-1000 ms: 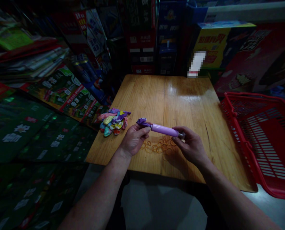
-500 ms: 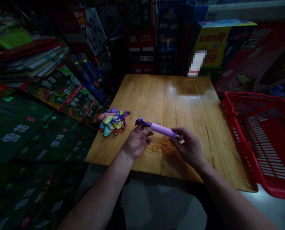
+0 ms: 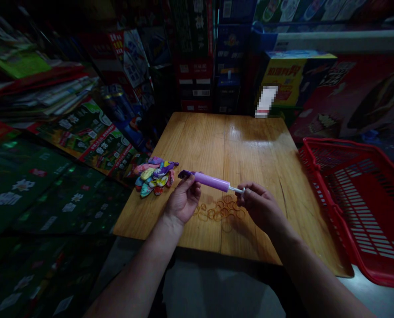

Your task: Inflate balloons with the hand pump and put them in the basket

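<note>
My left hand [image 3: 183, 201] is closed around the front end of a purple hand pump [image 3: 212, 181], where a dark purple balloon [image 3: 184, 174] sits on the nozzle. My right hand [image 3: 258, 204] pinches the pump's handle, which is pulled out so a thin white rod [image 3: 235, 189] shows. Both hands hover just above a wooden table [image 3: 250, 150]. Under them lie several tan rubber bands [image 3: 219, 212]. A pile of coloured, uninflated balloons [image 3: 153, 175] rests on the table left of my left hand.
A red plastic basket [image 3: 356, 198] stands against the table's right edge. Stacks of printed boxes and packages [image 3: 84, 128] crowd the left side and the back wall. The room is dim.
My right hand has drawn the pump handle out to the right, exposing the white rod. The balloon on the nozzle looks flatter and longer. The view has tilted slightly.
</note>
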Demonstrator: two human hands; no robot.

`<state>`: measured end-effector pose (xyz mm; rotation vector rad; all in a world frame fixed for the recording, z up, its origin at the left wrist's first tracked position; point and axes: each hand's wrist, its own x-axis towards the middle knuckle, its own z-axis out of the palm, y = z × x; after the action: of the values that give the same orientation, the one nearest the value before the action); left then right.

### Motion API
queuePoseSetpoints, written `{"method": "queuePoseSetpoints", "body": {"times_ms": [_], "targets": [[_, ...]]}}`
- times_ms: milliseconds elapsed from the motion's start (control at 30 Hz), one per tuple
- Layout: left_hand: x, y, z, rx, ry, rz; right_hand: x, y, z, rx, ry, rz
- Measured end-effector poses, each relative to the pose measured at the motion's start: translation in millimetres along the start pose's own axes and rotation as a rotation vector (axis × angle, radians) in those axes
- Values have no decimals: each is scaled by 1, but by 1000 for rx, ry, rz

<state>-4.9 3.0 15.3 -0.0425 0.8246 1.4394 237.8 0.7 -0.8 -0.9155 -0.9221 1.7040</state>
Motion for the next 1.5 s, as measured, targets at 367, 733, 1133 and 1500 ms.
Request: {"method": "queuePoseSetpoints", "body": {"times_ms": [367, 733, 1133, 1500], "targets": [[-16, -11, -1, 53, -208, -74, 1, -4, -1, 564, -42, 246], [-8, -8, -1, 39, -218, 37, 2, -14, -4, 755, -60, 206], [-23, -30, -3, 91, -297, -8, -9, -3, 12, 683, -102, 283], [-17, -6, -3, 87, -274, 87, -6, -23, -6, 740, -18, 141]]}}
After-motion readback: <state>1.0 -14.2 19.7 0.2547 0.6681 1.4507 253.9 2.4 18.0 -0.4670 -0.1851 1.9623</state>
